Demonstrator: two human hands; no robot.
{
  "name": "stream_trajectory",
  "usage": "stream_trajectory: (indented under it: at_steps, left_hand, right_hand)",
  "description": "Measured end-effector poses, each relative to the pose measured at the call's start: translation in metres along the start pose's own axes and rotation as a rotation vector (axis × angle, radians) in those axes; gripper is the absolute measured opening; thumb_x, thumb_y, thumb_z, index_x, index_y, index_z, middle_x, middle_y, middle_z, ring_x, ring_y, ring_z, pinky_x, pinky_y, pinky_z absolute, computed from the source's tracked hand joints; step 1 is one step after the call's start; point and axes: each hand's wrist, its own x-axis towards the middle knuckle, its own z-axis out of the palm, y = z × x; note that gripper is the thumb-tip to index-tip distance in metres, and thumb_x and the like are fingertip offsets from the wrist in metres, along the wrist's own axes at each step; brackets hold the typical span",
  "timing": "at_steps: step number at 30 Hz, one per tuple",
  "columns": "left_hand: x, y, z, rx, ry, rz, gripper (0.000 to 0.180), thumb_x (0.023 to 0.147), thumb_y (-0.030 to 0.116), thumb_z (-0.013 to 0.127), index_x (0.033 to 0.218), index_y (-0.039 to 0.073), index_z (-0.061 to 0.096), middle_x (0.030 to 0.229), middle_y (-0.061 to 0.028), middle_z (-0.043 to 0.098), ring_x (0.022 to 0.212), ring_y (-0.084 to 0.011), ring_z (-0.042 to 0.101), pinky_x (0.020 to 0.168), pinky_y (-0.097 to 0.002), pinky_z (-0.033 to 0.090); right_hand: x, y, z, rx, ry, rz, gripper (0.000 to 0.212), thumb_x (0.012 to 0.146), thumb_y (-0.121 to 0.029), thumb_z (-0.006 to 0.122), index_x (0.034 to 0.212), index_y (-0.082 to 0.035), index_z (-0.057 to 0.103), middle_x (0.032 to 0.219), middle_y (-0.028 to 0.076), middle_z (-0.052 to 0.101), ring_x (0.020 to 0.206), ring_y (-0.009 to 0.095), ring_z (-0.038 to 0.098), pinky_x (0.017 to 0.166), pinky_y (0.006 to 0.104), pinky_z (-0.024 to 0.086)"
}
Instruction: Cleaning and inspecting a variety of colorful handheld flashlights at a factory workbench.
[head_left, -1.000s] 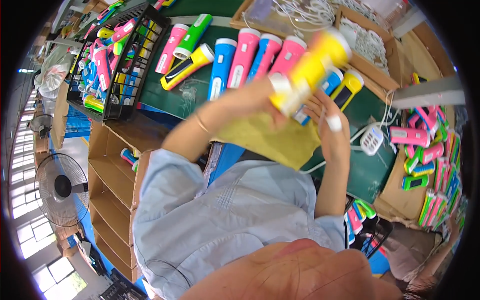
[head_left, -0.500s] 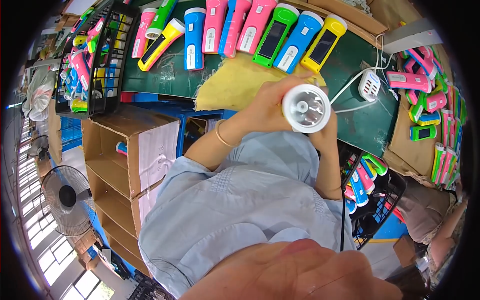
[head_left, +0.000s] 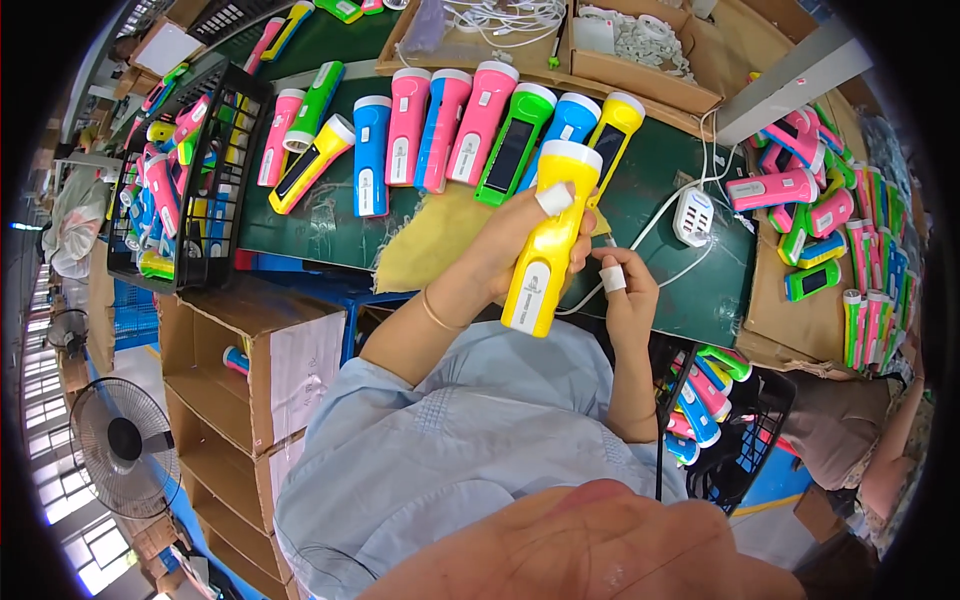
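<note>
In the head view, the person's left hand [head_left: 512, 232] has its fingers wrapped around a yellow plastic flashlight with a white-rimmed head [head_left: 547, 238], held tilted in front of the body, over the near edge of the green-topped bench [head_left: 718, 290]. The right hand [head_left: 634, 298] is just beside it with bent fingers; whether they pinch the end of the thin white cable [head_left: 658, 238] or are free cannot be told. Work on this one piece looks unfinished, since it is in hand and off the bench. Beyond the crumpled yellow cloth [head_left: 425, 243], a row of blue, pink, green and yellow flashlights [head_left: 484, 125] lies on the bench, seemingly one batch in progress; none shows clearly whether it is done. More fill the black plastic lattice basket [head_left: 253, 110] at left and crowd the brown cardboard [head_left: 787, 318] at right, their stage equally unclear.
</note>
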Motion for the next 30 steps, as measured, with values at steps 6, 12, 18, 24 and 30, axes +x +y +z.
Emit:
stream_trajectory:
  at_steps: [6,12,18,24,30]
  left_hand:
    - [0.018,0.005,-0.003,0.042,0.082,-0.017,0.032,0.083,0.024,0.054,0.106,0.003,0.046,0.081,-0.0108,0.057,0.061,-0.021,0.058,0.057,-0.0333,0.05]
    - [0.04,0.029,-0.006,0.527,0.09,0.243,0.033,0.081,0.008,0.056,0.11,0.001,0.041,0.095,-0.0133,0.053,0.079,-0.0243,0.061,0.06,-0.0368,0.051]
    - [0.057,0.063,0.015,1.543,0.683,0.9,0.077,0.072,0.014,0.07,0.125,-0.01,0.019,0.112,-0.0342,0.04,0.106,-0.0453,0.046,0.091,-0.0432,0.039]
    - [0.054,0.073,-0.018,0.488,0.1,0.217,0.027,0.089,0.018,0.055,0.111,0.003,0.05,0.1,-0.0065,0.056,0.092,-0.0146,0.055,0.08,-0.0293,0.047]
    - [0.037,0.028,-0.02,0.236,0.138,0.136,0.033,0.091,0.025,0.052,0.116,0.004,0.046,0.092,-0.0047,0.055,0.083,-0.0154,0.056,0.075,-0.0287,0.049]
  right_hand:
    - [-0.001,-0.003,-0.002,-0.003,0.034,-0.031,0.022,0.09,-0.007,0.048,0.109,-0.002,0.058,0.089,0.0,0.056,0.071,0.004,0.045,0.062,0.0171,0.036]
    - [0.016,-0.02,-0.007,0.364,-0.064,0.199,0.015,0.092,-0.013,0.048,0.1,-0.001,0.053,0.066,0.001,0.05,0.049,0.005,0.04,0.043,0.0188,0.029]
    - [0.033,-0.025,-0.01,0.501,-0.193,0.15,0.018,0.09,-0.013,0.052,0.102,0.001,0.055,0.069,-0.001,0.046,0.058,0.005,0.036,0.051,0.0188,0.027]
    - [0.042,-0.033,-0.004,0.14,-0.084,0.024,0.013,0.083,-0.008,0.061,0.093,0.0,0.063,0.081,-0.001,0.059,0.067,0.005,0.048,0.059,0.0177,0.036]
    - [0.052,-0.059,0.017,-0.517,-0.008,-0.538,0.019,0.069,0.008,0.058,0.087,0.001,0.062,0.078,0.011,0.058,0.073,0.023,0.059,0.067,0.0293,0.047]
